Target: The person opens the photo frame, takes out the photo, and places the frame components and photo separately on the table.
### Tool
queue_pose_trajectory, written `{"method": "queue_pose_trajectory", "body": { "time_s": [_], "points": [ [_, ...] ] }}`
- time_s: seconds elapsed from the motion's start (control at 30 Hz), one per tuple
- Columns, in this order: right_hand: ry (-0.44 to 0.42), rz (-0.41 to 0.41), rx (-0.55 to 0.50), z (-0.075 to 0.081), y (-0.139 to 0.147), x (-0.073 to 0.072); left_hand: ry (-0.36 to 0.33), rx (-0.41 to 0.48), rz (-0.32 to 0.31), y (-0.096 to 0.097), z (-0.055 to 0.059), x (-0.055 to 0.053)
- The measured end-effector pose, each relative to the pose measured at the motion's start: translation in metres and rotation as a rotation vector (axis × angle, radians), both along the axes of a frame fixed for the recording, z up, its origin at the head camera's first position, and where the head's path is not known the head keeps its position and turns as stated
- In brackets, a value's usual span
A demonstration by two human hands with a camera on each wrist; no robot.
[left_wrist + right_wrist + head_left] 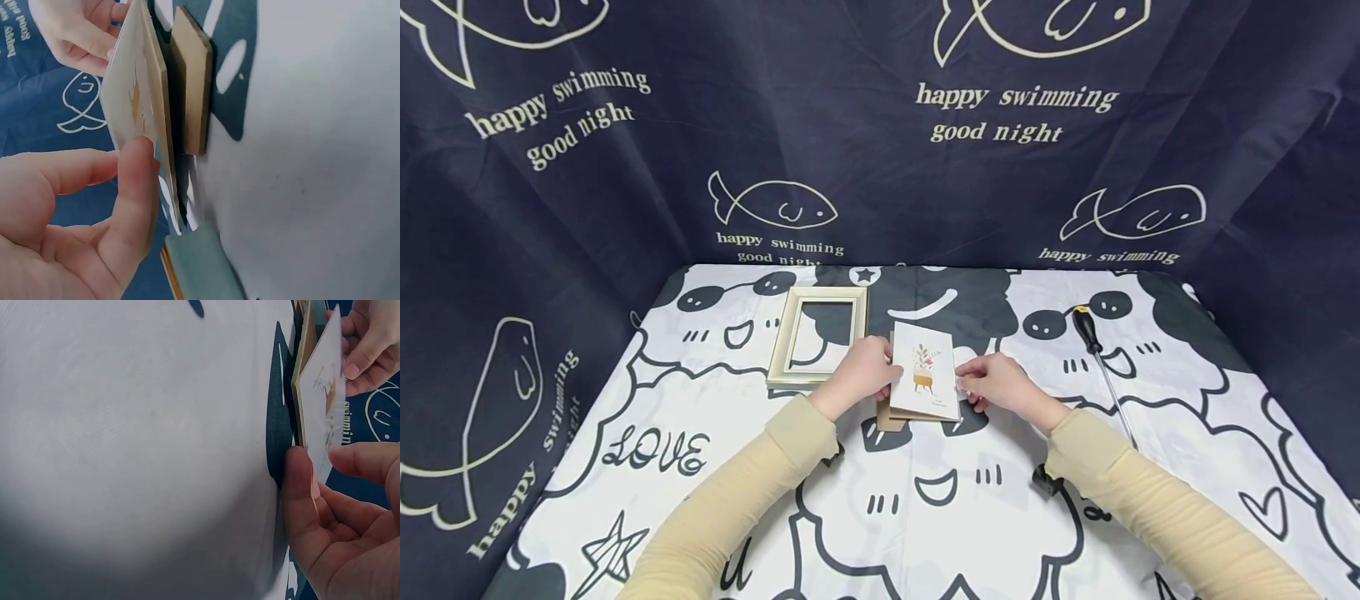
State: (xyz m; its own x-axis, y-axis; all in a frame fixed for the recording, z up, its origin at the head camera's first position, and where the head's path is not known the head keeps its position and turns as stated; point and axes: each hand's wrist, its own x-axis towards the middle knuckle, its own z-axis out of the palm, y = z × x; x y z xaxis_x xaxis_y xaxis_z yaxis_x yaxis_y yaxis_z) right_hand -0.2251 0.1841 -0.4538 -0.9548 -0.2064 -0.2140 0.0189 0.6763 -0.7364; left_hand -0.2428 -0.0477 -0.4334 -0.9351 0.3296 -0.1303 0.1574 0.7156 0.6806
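A white card point(936, 387) printed with a potted plant lies on a thin brown board point(892, 423) at mid-table. At the card's left edge, my left hand point(867, 368) pinches it between thumb and fingers. My right hand point(998, 382) holds the opposite edge, its thumb point(359, 459) on the card's face and a finger by the board's edge. Seen from the left wrist, the card and board point(164, 106) are raised at a slant, and a thicker brown piece point(197, 94) sits under them. How firmly each hand grips is partly hidden.
A cream picture frame point(781, 343) with an open middle lies left of the card. On the right is a screwdriver point(1087, 328) with a black and yellow handle, its shaft reaching toward my right forearm. A dark blue curtain point(880, 208) hangs behind the table.
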Motion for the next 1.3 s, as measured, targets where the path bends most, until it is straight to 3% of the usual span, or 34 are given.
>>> {"method": "queue_pose_trajectory", "body": {
  "time_s": [0.17,0.53,0.87,1.3],
  "points": [
    [-0.017,-0.008,-0.015,0.001,0.0,0.0,-0.066,0.132,0.02,-0.002,-0.003,-0.004],
    [-0.056,-0.009,-0.1,0.001,0.004,0.0,-0.293,0.41,0.115,-0.004,-0.008,-0.006],
    [-0.143,-0.029,-0.247,0.002,0.008,0.0,-0.45,0.524,0.199,-0.004,-0.009,-0.009],
    [-0.384,-0.138,-0.58,0.002,0.016,-0.007,-0.498,0.602,0.2,0.0,-0.011,-0.01]
  ]
}}
